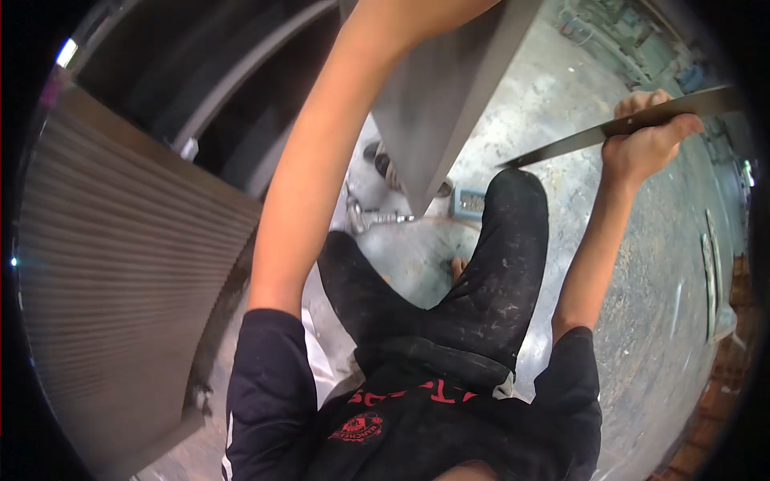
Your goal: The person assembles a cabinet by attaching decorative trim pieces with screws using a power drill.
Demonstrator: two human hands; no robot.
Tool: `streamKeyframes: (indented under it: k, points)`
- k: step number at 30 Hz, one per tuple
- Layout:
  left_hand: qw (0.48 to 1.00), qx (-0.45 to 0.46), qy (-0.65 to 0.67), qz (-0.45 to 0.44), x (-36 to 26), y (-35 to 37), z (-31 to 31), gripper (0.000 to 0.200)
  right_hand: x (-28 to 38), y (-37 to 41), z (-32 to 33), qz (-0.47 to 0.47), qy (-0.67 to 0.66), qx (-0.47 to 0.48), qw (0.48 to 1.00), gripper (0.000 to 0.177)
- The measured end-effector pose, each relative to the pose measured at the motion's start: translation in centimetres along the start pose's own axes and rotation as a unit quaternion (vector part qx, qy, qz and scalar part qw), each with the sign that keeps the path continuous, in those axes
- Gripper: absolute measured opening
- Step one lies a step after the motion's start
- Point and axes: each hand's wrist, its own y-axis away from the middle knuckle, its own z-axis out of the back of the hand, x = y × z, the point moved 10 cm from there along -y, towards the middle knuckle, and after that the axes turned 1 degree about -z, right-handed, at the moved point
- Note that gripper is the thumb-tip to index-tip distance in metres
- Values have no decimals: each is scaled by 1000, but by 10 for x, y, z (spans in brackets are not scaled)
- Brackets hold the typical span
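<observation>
My right hand (642, 144) is closed around a long, flat metal strip (565, 146) with small holes along it. One end of the strip comes down close over my knee, and the other runs off to the upper right. My left hand (445, 10) reaches up to the top edge of the view, where its fingers are cut off. Just below it is a large grey folded metal piece (437, 112), narrowing to a point between my knees and slightly blurred.
A large stack of thin, ribbed-looking sheets (132, 248) stands at the left. On the grey concrete floor (634, 321) lie a small blue tray (468, 203) and a silver metal tool (381, 217). Long thin strips (710, 280) lie at the far right. Clutter (634, 36) fills the upper right.
</observation>
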Motion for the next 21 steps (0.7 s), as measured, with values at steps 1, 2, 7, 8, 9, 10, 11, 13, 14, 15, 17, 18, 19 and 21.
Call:
streamKeyframes:
  k: [1, 2, 7, 8, 9, 10, 11, 13, 14, 15, 17, 18, 19, 21]
  points:
    - [999, -7, -29, -15, -4, 1, 5, 23, 13, -4, -6, 14, -10, 7, 1000, 70]
    - [998, -16, -58, -35, -8, 0, 10, 23, 19, 1, -11, 12, -23, 9, 1000, 67]
    - [993, -44, -101, 46, -18, -7, 29, 21, 47, 18, -68, 28, -107, 27, 993, 59]
    - [993, -14, -94, 66, -13, -3, 28, 25, 37, 24, -75, -15, -93, 25, 995, 60]
    - [994, -14, -83, 66, -12, -2, 28, 25, 38, 32, -80, -5, -52, -30, 998, 61]
    - [995, -17, -73, 69, -11, 0, 29, 26, 28, 41, -85, -15, -35, -14, 999, 60]
    - [995, -23, -65, 75, -9, 2, 29, 26, 16, 54, -84, -24, -34, -47, 998, 60]
    - [996, -9, -65, 65, -8, 4, 27, 31, -1, 83, -91, -85, -73, -38, 993, 58]
    - [996, -9, -58, 65, -7, 5, 27, 33, -19, 95, -81, -62, -24, -20, 998, 57]
    - [997, -7, -52, 64, -6, 6, 27, 34, -30, 106, -74, -30, 28, 6, 999, 58]
    - [997, -6, -52, 60, -5, 6, 25, 36, -42, 129, -71, -54, 28, 48, 997, 61]
    - [997, -3, -54, 60, -4, 7, 24, 36, -45, 139, -69, -64, 25, 55, 996, 63]
    - [996, -21, -44, 71, -3, 10, 27, 36, -44, 147, -68, -77, 31, 60, 995, 65]
    - [994, -62, -21, 90, 0, 13, 27, 37, -41, 157, -69, -81, 93, 76, 989, 68]
